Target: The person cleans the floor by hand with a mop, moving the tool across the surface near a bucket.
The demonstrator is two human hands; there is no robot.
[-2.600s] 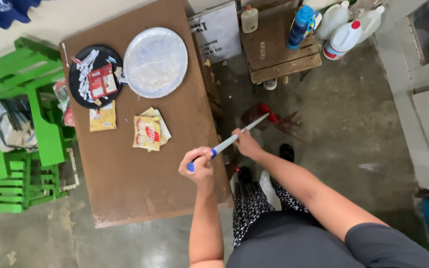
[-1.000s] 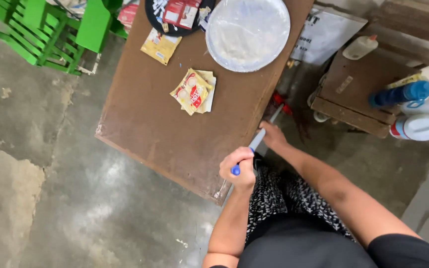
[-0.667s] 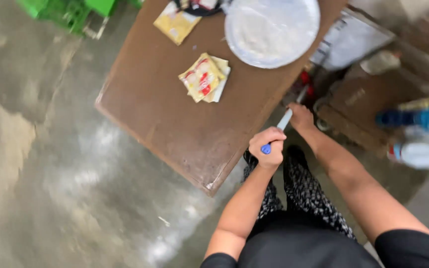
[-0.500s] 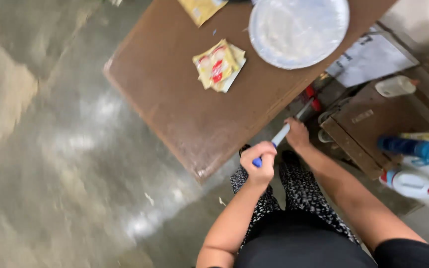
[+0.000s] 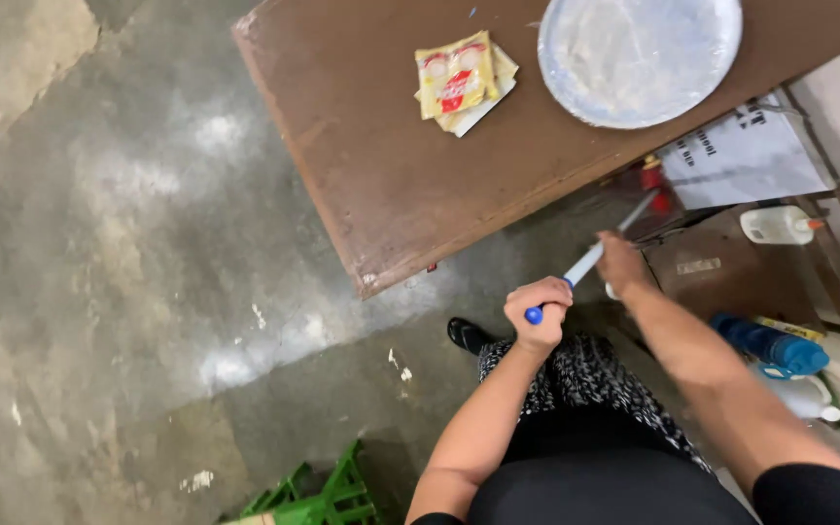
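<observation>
Left hand (image 5: pixel 538 313) has its grip clamped on a broom handle (image 5: pixel 585 264); right hand (image 5: pixel 622 264) seems wrapped around it too, beside the worktop (image 5: pixel 381 185).

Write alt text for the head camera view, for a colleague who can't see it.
Seen from above, a person grips a long blue-handled stick with both hands, left hand at the blue end, right hand further along, beside a brown table. On the table lie yellow packets and a round silver tray.
</observation>
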